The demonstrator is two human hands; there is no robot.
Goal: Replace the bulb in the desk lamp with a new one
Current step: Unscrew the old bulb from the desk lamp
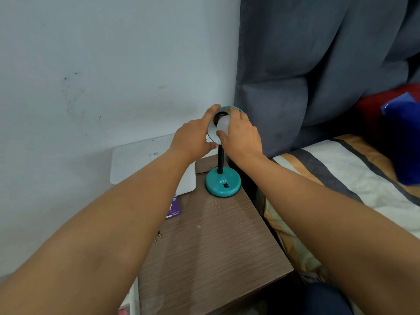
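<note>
A teal desk lamp stands at the far end of a brown bedside table (211,242), on a round base (222,184) with a black stem. Its shade (212,130) faces me. My left hand (193,138) grips the shade's left rim. My right hand (241,135) holds a white bulb (223,123) with thumb and fingers, right at the dark socket inside the shade. I cannot tell whether the bulb's cap sits in the socket.
A white flat device (136,162) leans against the wall left of the lamp. A purple card (173,209) and a plug's pins (158,235) lie on the table's left edge. A bed with a striped cover (341,173) and grey headboard is at right.
</note>
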